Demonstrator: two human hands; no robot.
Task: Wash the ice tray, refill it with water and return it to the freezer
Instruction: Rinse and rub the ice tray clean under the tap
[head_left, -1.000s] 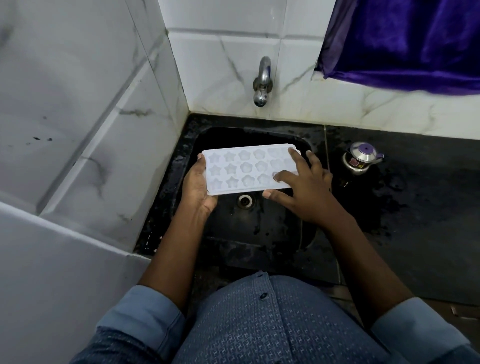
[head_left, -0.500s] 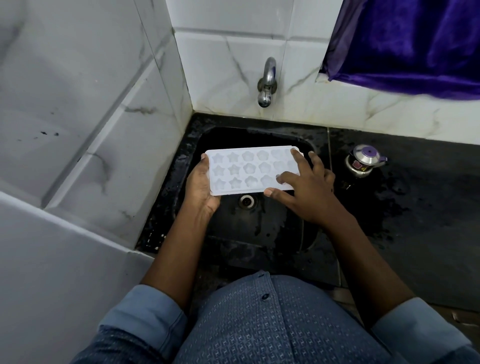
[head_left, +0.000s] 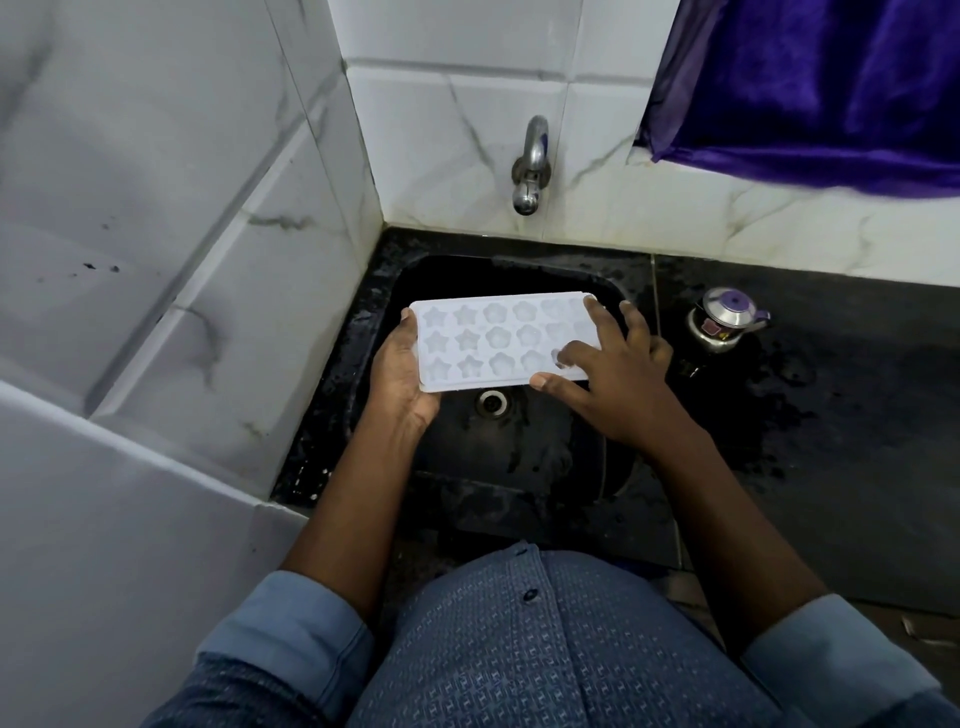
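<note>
A white ice tray (head_left: 488, 340) with star and flower shaped cups is held level over the black sink (head_left: 524, 457), above the drain (head_left: 492, 402). My left hand (head_left: 400, 382) grips its left end from below, thumb on the rim. On the tray's right end lies my right hand (head_left: 610, 382), fingers spread over the top, index fingertip bent into a cup in the near row and thumb along the near edge. The metal tap (head_left: 530, 171) juts from the tiled wall behind the sink; no water runs from it.
A small steel pot with a purple lid knob (head_left: 724, 322) stands on the wet black counter (head_left: 831, 415) right of the sink. White marble tiles (head_left: 156, 260) close in the left side and back. A purple curtain (head_left: 810, 88) hangs at the upper right.
The tray and both hands stay in nearly the same place over the sink. My right index finger has shifted slightly on the near row of cups.
</note>
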